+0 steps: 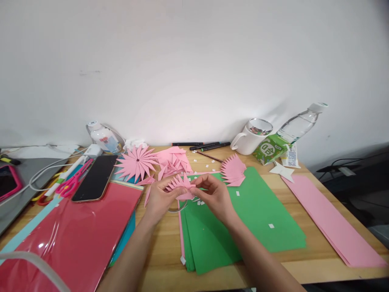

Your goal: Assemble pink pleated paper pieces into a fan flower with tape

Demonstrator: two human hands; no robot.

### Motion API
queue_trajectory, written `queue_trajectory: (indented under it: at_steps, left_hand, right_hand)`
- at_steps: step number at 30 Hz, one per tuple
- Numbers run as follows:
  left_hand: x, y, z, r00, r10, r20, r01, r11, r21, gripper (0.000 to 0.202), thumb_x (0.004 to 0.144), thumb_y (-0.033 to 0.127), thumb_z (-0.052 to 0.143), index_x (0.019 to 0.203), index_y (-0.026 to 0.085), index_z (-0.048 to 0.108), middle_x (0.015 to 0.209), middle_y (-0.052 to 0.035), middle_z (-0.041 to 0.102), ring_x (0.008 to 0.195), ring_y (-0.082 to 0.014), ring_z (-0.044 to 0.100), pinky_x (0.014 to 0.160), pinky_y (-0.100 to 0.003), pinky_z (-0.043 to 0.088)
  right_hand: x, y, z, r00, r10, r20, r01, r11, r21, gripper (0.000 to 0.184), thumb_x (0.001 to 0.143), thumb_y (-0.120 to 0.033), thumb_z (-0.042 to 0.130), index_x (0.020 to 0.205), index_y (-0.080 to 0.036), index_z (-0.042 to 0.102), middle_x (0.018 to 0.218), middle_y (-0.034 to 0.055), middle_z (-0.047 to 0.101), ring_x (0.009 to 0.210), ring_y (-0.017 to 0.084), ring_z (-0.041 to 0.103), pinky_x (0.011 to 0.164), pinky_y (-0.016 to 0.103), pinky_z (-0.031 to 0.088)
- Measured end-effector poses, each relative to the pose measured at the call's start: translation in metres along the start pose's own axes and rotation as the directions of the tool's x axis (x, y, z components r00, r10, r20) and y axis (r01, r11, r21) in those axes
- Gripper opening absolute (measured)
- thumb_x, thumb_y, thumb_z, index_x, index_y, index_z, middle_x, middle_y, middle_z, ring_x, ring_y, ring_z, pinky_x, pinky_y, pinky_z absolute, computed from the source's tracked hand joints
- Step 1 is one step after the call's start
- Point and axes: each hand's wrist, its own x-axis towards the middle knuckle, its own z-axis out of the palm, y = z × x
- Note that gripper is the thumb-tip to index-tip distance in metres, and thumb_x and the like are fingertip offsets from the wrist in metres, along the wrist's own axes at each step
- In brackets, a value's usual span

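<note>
Between my two hands is a pink folded-paper fan (180, 182) with a row of pointed tips. My left hand (162, 198) is closed around its left side, thumb on the near face. With thumb and fingertips, my right hand (214, 195) pinches the fan's right end. Behind them lie a round pink paper pinwheel (137, 161) and a pile of loose pink folded pieces (175, 160). A second pink fan (233, 170) rests at the back of the green paper sheets (243, 219), right of my hands.
Left are a red sheet pack (82, 231), a phone (95, 178), pink scissors (74, 178) and a white bottle (105, 138). Black markers (209, 146), a mug (252, 136), a green box (271, 149) and a water bottle (299, 125) stand or lie along the wall. Pink strips (331, 219) lie right.
</note>
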Motion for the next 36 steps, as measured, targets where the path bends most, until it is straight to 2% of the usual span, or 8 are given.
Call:
queue_trajectory:
  at_steps: [5, 11, 19, 26, 31, 36]
  left_hand:
    - [0.000, 0.000, -0.001, 0.998, 0.024, 0.053, -0.025, 1.000, 0.011, 0.016, 0.060, 0.026, 0.078, 0.071, 0.015, 0.074, 0.076, -0.0032, 0.073, 0.068, -0.0182, 0.062, 0.063, -0.027, 0.049]
    - [0.000, -0.001, -0.003, 0.998, 0.021, 0.057, -0.024, 0.998, 0.059, 0.021, 0.061, 0.026, 0.078, 0.077, 0.015, 0.074, 0.077, -0.0035, 0.072, 0.073, -0.0195, 0.062, 0.065, -0.028, 0.049]
    - [0.001, -0.008, -0.004, 0.994, 0.031, 0.104, -0.034, 0.999, 0.029, 0.018, 0.063, 0.027, 0.077, 0.075, 0.014, 0.073, 0.074, -0.0023, 0.069, 0.068, -0.0156, 0.058, 0.060, -0.025, 0.046]
    - [0.001, -0.015, -0.004, 0.994, -0.046, 0.104, 0.061, 0.988, -0.142, 0.025, 0.063, 0.031, 0.079, 0.079, 0.013, 0.072, 0.073, -0.0027, 0.069, 0.063, -0.0138, 0.057, 0.059, -0.025, 0.047]
    - [0.002, -0.015, -0.001, 0.996, -0.087, 0.002, 0.086, 0.977, -0.195, 0.026, 0.062, 0.034, 0.080, 0.072, 0.012, 0.070, 0.066, -0.0011, 0.066, 0.060, -0.0121, 0.056, 0.057, -0.023, 0.046]
    - [0.003, -0.015, 0.001, 0.998, -0.066, -0.006, 0.064, 0.976, -0.210, 0.026, 0.061, 0.033, 0.081, 0.074, 0.013, 0.071, 0.068, -0.0016, 0.067, 0.064, -0.0140, 0.058, 0.063, -0.026, 0.048]
  right_hand:
    - [0.001, 0.002, -0.002, 0.997, 0.074, 0.036, -0.074, 0.997, 0.010, 0.031, 0.066, -0.043, 0.078, 0.076, -0.018, 0.063, 0.069, 0.0002, 0.064, 0.065, 0.014, 0.060, 0.057, 0.025, 0.050]
    - [0.000, 0.001, -0.002, 0.994, 0.093, 0.051, -0.094, 0.996, 0.006, 0.029, 0.066, -0.042, 0.077, 0.075, -0.018, 0.064, 0.068, -0.0002, 0.062, 0.065, 0.014, 0.058, 0.057, 0.025, 0.048]
    - [0.000, -0.002, -0.001, 0.994, 0.106, 0.042, -0.106, 0.994, -0.006, 0.026, 0.063, -0.037, 0.078, 0.072, -0.018, 0.062, 0.065, -0.0013, 0.058, 0.062, 0.012, 0.054, 0.051, 0.022, 0.043]
    - [0.000, 0.001, -0.001, 0.996, 0.058, 0.074, -0.061, 0.997, 0.039, 0.025, 0.069, -0.039, 0.075, 0.077, -0.019, 0.063, 0.069, -0.0008, 0.059, 0.064, 0.012, 0.055, 0.055, 0.024, 0.047]
    - [0.000, 0.004, 0.004, 0.997, -0.074, 0.010, 0.074, 0.997, 0.022, 0.018, 0.072, -0.035, 0.074, 0.075, -0.019, 0.066, 0.080, 0.0025, 0.066, 0.073, 0.015, 0.060, 0.063, 0.025, 0.050]
    - [0.002, 0.009, 0.009, 0.991, -0.084, -0.103, 0.088, 0.995, 0.039, 0.020, 0.068, -0.033, 0.077, 0.080, -0.021, 0.066, 0.076, 0.0008, 0.068, 0.068, 0.014, 0.063, 0.061, 0.024, 0.051]
